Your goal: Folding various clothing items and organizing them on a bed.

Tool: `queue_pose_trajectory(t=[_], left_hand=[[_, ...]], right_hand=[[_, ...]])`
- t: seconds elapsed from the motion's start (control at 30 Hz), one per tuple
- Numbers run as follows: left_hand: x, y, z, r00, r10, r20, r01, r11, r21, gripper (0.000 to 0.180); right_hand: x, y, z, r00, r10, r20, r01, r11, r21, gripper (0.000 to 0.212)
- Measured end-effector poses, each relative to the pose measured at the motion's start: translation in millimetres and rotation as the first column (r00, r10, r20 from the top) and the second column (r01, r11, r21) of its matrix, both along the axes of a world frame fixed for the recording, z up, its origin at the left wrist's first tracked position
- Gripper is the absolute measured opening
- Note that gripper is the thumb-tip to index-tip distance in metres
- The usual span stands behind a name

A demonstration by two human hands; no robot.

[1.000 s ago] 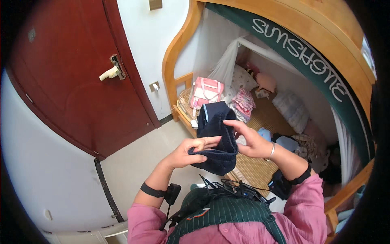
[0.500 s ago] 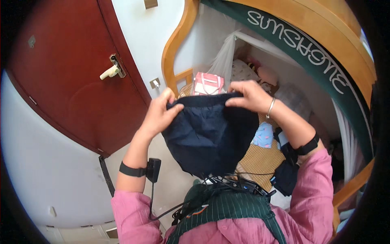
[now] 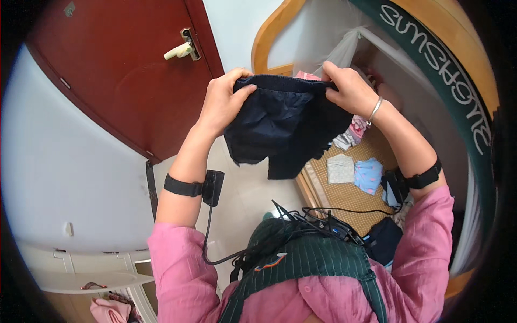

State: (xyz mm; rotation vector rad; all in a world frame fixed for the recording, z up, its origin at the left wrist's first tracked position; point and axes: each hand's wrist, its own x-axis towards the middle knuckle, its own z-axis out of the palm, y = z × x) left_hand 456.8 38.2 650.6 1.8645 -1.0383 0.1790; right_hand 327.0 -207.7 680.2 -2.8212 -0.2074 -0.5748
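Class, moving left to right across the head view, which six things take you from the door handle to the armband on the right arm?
Door handle, left hand's grip, navy shorts, right hand's grip, silver bangle, right arm's black armband.

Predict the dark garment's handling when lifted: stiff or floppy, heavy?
Likely floppy: the dark garment hangs creased between the left hand and right hand. Its gathered-looking waistband probably stretches. Probably light: it looks thin.

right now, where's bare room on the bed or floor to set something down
Bare mat lies between the bed's wooden edge and folded blue cloth. Bare floor shows beneath the held dark garment, between red door and that edge. Crowded: beside the right sleeve, with dark cloth.
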Motion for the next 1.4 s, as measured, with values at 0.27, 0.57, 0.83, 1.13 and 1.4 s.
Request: queue_pose_trajectory(t=[0.27,0.57,0.83,1.13,1.4], left_hand=[[-5.0,3.0,-4.9,0.998,-0.049,-0.037,0.047,0.997,-0.055,0.016],[-26.9,55.8,-39.8,0.957,-0.283,0.07,0.272,0.953,0.131,0.017],[-138.8,137.9,-209.8,0.87,0.019,-0.492,0.122,0.96,0.252,0.022],[-297.9,145.9,-248.6,0.39,0.112,-0.914,0.087,0.984,0.158,0.02],[-343.4,122.5,-250.5,0.318,0.134,-0.939,0.045,0.987,0.156,0.022]], right_hand=[[12.9,9.2,-17.2,0.982,0.151,-0.116,-0.164,0.979,-0.118,0.024],[-36.0,43.2,-36.6,0.869,0.421,-0.258,-0.451,0.89,-0.064,0.019],[-47.7,66.5,-213.7,0.62,0.648,-0.442,-0.546,0.761,0.35,0.032],[-73.3,77.1,-255.5,0.078,0.701,-0.709,-0.394,0.675,0.624,0.048],[-93.8,65.3,-271.0,-0.164,0.68,-0.714,-0.233,0.677,0.698,0.042]])
